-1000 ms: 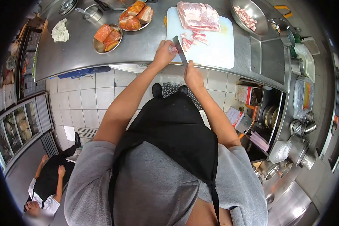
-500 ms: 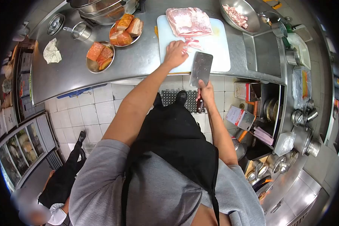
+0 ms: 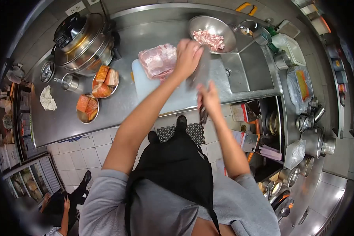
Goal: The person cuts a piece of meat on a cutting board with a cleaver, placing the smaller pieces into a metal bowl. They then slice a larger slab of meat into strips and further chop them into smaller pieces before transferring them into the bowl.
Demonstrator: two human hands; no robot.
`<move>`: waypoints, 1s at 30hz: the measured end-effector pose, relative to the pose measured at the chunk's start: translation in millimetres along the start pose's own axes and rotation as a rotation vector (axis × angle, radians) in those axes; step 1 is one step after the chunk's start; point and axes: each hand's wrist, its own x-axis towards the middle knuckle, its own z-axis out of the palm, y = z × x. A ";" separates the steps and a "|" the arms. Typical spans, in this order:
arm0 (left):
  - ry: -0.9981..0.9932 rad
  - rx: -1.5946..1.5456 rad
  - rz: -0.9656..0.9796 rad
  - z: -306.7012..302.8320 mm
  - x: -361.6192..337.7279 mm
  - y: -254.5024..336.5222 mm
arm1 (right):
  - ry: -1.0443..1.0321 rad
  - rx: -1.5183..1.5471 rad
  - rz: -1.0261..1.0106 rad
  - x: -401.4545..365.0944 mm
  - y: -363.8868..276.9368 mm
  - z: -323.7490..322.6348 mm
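Observation:
My right hand (image 3: 209, 98) grips the dark handle of a cleaver (image 3: 200, 72), whose broad blade is blurred and points away from me over the white cutting board (image 3: 153, 98). Over the far part of the board, my left hand (image 3: 189, 55) is closed, its fingers against or just beside the upper blade; what they hold, if anything, is hidden. A large slab of raw meat (image 3: 158, 61) lies to the left of that hand, with a small strip at its near edge. Beyond the hand, a steel bowl (image 3: 228, 35) contains small chopped pieces of meat (image 3: 208, 39).
Two bowls of seasoned meat chunks (image 3: 102, 80) (image 3: 87, 106), a steel cup (image 3: 70, 82) and a crumpled cloth (image 3: 47, 98) are at left. A large pot (image 3: 80, 47) stands behind them. The sink (image 3: 249, 72) is at right. Another person (image 3: 63, 208) is at lower left.
My left hand has moved from the meat strips toward the bowl. The cleaver has swung beside it. The view has shifted, and the other person's hands now show.

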 end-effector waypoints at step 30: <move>-0.361 0.426 -0.719 -155.7 -209.4 -44.7 | -0.282 -1.027 -0.302 -27.5 118.1 28.2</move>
